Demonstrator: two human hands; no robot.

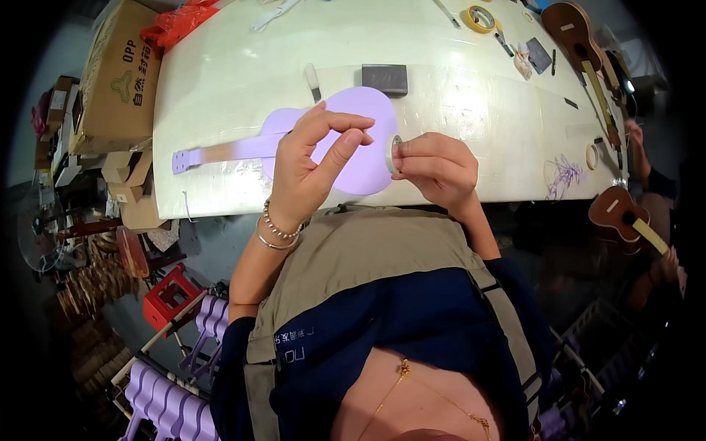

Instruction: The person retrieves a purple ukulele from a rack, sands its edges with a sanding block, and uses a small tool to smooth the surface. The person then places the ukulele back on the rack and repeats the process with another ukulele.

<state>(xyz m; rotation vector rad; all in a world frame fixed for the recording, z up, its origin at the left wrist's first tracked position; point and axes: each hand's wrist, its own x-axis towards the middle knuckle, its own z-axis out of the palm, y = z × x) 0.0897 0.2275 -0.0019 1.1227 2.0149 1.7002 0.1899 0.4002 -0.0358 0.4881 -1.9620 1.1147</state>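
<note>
A lilac ukulele body with neck (353, 165) lies face-down or face-up, I cannot tell which, near the table's front edge, its headstock to the left. My left hand (312, 158) is over the body, thumb and fingertips drawn together in a pinch; whatever may be between them is too small to make out. At the rounded right end of the body, my right hand (440, 165) grips a small roll of tape (393, 154) between thumb and fingers, held on edge. Beyond the body are a dark rectangular block (384, 79) and a pale-handled brush or blade (313, 82).
Cardboard boxes (114, 81) and a red plastic bag (180, 23) crowd the left side. A yellow tape roll (479, 19) and a brown ukulele (577, 37) are at far right. Another person's hand (671, 266) touches a brown ukulele (616, 217). Lilac instruments (165, 404) hang at lower left.
</note>
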